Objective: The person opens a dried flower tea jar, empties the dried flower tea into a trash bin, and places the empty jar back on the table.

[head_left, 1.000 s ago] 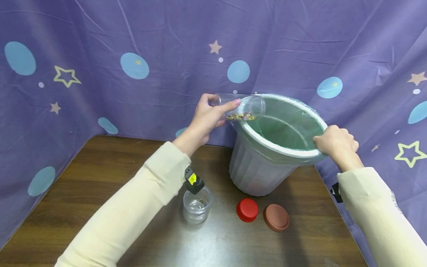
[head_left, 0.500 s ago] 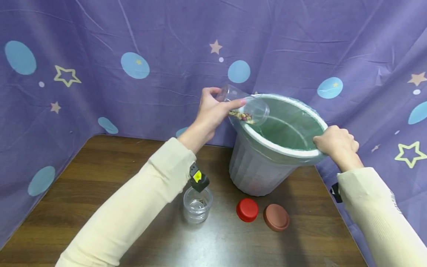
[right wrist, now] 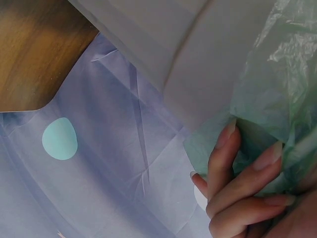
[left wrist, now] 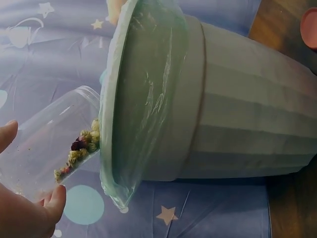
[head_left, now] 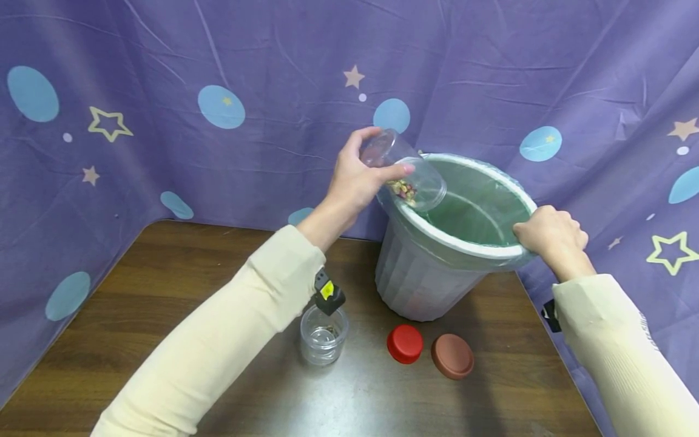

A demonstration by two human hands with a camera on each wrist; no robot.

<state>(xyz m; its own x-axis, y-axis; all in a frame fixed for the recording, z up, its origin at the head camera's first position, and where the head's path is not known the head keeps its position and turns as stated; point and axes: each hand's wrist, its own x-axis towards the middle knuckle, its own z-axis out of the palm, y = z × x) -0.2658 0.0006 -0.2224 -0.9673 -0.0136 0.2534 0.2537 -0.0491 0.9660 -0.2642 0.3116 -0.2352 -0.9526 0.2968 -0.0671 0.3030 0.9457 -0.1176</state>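
Note:
My left hand [head_left: 355, 179] grips a clear plastic jar [head_left: 394, 149], thumb along the near side. The jar tilts mouth-down over the left rim of a grey trash can [head_left: 412, 276]. Yellowish and dark red dried flowers [left wrist: 81, 146] lie along the jar's lower wall near its mouth. A thin green bag [left wrist: 148, 94] lines the can and folds over its rim. On the can's right side, my right hand [head_left: 551, 233] grips the rim, and in the right wrist view its fingers [right wrist: 242, 183] curl over the bag's folded edge. The can leans towards the right.
A second clear jar [head_left: 322, 349] with a few bits at its bottom stands on the wooden table [head_left: 180, 285], below the left forearm. A red lid [head_left: 405, 343] and a brownish-red lid [head_left: 452, 356] lie before the can. Purple patterned cloth [head_left: 284, 91] hangs behind.
My left hand has moved slightly up and right, tipping the jar from nearly level to steeply mouth-down. The flowers have slid towards its mouth. My right hand and the can stay in place.

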